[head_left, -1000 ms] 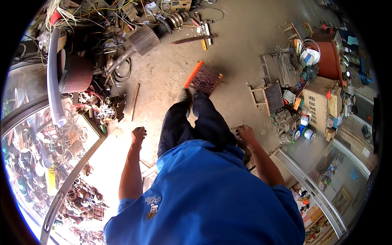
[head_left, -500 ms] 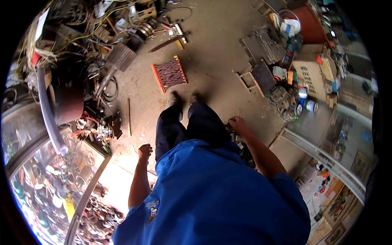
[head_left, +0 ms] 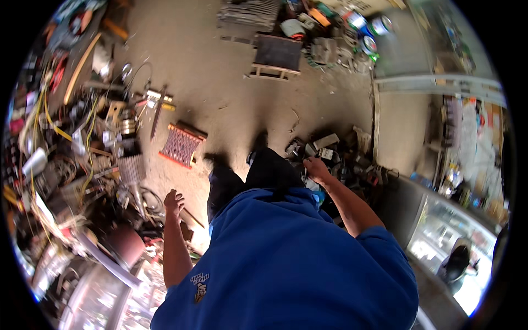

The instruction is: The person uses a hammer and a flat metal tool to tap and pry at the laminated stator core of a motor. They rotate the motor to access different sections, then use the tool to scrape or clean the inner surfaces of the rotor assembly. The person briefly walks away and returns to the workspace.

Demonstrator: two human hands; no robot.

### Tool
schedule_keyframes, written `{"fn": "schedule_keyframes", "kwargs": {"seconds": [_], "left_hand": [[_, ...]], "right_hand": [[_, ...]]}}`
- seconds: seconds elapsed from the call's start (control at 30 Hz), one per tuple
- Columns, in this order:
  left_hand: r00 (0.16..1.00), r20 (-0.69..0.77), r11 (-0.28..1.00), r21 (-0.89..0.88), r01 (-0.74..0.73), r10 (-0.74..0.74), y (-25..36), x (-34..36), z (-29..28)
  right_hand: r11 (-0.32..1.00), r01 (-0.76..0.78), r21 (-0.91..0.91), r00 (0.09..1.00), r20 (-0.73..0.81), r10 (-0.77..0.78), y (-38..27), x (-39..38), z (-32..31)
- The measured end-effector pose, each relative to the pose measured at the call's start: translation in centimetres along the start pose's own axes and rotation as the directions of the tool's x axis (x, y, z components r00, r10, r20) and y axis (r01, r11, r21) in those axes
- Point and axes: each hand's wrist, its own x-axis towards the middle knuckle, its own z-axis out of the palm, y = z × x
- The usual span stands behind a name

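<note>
My left hand (head_left: pixel 175 202) hangs at my left side, holding nothing, with its fingers loosely bent and apart. Close to it lie a thin rod on the floor and a coil of dark cable (head_left: pixel 152 201). By my right thigh is my right hand (head_left: pixel 316 169), its fingers curled in; whatever they may hold is too small to make out. Beyond that hand, a pile of dark metal parts and boxes (head_left: pixel 330 151) lies on the floor. A low stool (head_left: pixel 183 146) with a woven seat and orange-red frame stands ahead of my feet, to the left.
Motor parts, wires and a finned metal cylinder (head_left: pixel 132 169) crowd the left side. Ahead is a small dark-topped stool (head_left: pixel 278 54), with paint-like cans (head_left: pixel 380 25) to its right. A glass display case (head_left: pixel 448 242) stands at the right.
My body and view have turned right; the woven stool now sits further left and lower. A floor pile shows beside my right hand. My left hand has risen slightly, its fingers more spread.
</note>
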Motion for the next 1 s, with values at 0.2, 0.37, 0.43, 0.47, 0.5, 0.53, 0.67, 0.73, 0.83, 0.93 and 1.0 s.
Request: {"fn": "schedule_keyframes", "kwargs": {"seconds": [0.2,0.37,0.43,0.47,0.5,0.53,0.67,0.73,0.83,0.93,1.0], "left_hand": [[0.874,0.449,0.98,-0.03,-0.194,0.187,15.3,-8.4,25.7],[0.488,0.869,0.995,-0.042,-0.091,0.082,22.5,-19.6,45.1],[0.233,0.879,0.907,-0.383,-0.176,0.417,20.9,-21.3,51.1],[0.131,0.873,0.88,-0.451,-0.149,0.469,20.7,-21.8,53.8],[0.109,0.932,0.938,-0.339,-0.077,0.346,21.8,-21.9,56.4],[0.084,0.972,0.976,-0.218,-0.01,0.218,22.9,-22.1,58.9],[0.172,0.968,0.972,0.15,0.179,-0.181,30.1,-26.8,66.6],[0.214,0.948,0.965,0.206,0.161,-0.238,33.4,-26.4,70.2],[0.287,0.946,0.988,0.149,0.029,-0.151,39.9,-21.7,74.4],[0.51,0.855,0.977,0.18,-0.113,-0.099,45.1,-19.0,79.2],[0.554,0.823,0.965,0.231,-0.128,-0.123,47.2,-17.7,83.0]], "right_hand": [[0.855,0.386,-0.347,0.828,-0.279,-0.486,-3.0,0.2,-8.5],[0.836,0.537,-0.112,0.674,-0.538,-0.506,-18.2,-2.6,-18.5],[0.74,0.646,-0.186,0.525,-0.596,-0.608,-20.8,-2.3,-20.1],[0.694,0.688,-0.212,0.45,-0.626,-0.637,-20.6,-1.4,-20.5],[0.644,0.724,-0.246,0.371,-0.648,-0.665,-20.0,-0.2,-20.9],[0.607,0.765,-0.216,0.322,-0.688,-0.651,-18.3,1.7,-22.2],[0.903,0.42,-0.091,0.69,-0.615,-0.382,-10.3,6.9,-29.1],[0.991,-0.122,0.055,0.747,-0.652,0.128,2.6,13.0,-25.7],[0.751,-0.508,0.421,0.647,-0.39,0.656,16.5,9.5,-23.9],[0.803,-0.593,-0.061,0.775,-0.313,0.549,25.4,3.2,-19.3],[0.733,-0.655,0.181,0.637,-0.388,0.666,31.0,0.1,-12.4]]}}
